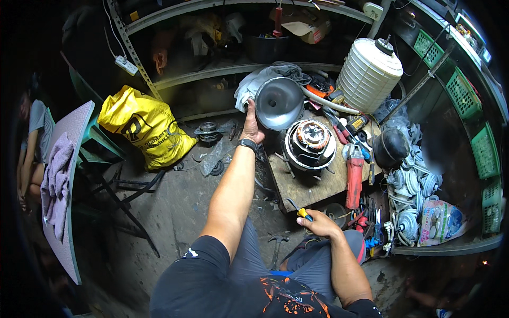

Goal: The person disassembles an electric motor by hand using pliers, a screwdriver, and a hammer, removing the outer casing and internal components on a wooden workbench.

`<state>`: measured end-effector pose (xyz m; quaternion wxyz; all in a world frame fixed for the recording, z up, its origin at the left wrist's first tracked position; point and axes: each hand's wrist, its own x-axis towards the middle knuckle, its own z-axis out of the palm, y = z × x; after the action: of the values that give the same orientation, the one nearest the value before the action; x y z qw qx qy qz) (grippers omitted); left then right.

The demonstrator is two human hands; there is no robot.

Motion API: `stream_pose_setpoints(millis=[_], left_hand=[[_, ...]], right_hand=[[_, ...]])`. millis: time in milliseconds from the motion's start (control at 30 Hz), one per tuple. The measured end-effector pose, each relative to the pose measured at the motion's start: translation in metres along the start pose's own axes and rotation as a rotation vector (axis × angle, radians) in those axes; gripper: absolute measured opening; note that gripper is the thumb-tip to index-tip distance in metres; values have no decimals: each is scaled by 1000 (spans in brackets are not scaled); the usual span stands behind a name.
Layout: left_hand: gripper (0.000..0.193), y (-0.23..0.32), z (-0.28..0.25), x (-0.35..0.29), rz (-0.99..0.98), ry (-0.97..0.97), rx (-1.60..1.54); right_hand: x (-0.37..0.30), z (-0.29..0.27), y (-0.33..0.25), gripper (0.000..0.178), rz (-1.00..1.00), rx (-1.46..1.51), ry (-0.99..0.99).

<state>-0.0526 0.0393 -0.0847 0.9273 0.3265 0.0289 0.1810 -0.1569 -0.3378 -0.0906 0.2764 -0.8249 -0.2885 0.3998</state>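
Note:
My left hand [252, 127] is stretched forward and closed on the left rim of a grey, bowl-shaped metal cover [273, 115], its hollow side facing me. Bunched grey-white cloth [249, 85] lies just behind it. Closer to me, my right hand [321, 223] rests by my knee, closed around the yellow-and-blue handle of a hand tool [304, 213] with a thin, bent metal tip. Between and ahead of my hands, an electric motor [311, 142] with copper windings stands on a wooden board [286, 183]. Beside it lies a red angle grinder [354, 177].
Pliers, screwdrivers [356, 125] and cables crowd the board's right side, near a white ribbed drum [369, 71]. Pale plastic parts [411, 183] pile up farther right. A hammer [277, 246] lies on the floor, a yellow sack [148, 127] to the left. Another person [37, 127] sits at far left.

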Motion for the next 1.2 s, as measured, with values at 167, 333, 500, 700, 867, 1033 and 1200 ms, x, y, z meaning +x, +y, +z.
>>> stream_pose_setpoints(millis=[167, 333, 500, 700, 867, 1033, 1200], left_hand=[[96, -5, 10, -3, -7, 32, -18], [81, -2, 13, -8, 5, 77, -80], [65, -6, 2, -13, 45, 143, -89], [62, -8, 9, -26, -5, 164, -76], [60, -1, 13, -29, -60, 283, -59], [54, 1, 12, -25, 36, 248, -16], [57, -1, 13, -20, 66, 268, -13]], right_hand=[[11, 9, -7, 54, 16, 101, 144], [16, 10, -17, 54, 1, 77, 212], [15, 20, -1, 57, -21, -66, 286], [3, 16, -15, 51, -6, -164, 333], [16, 24, -8, 44, -150, -294, 504], [30, 29, -3, 47, -256, -340, 630], [40, 36, 12, 49, -188, -404, 647]])
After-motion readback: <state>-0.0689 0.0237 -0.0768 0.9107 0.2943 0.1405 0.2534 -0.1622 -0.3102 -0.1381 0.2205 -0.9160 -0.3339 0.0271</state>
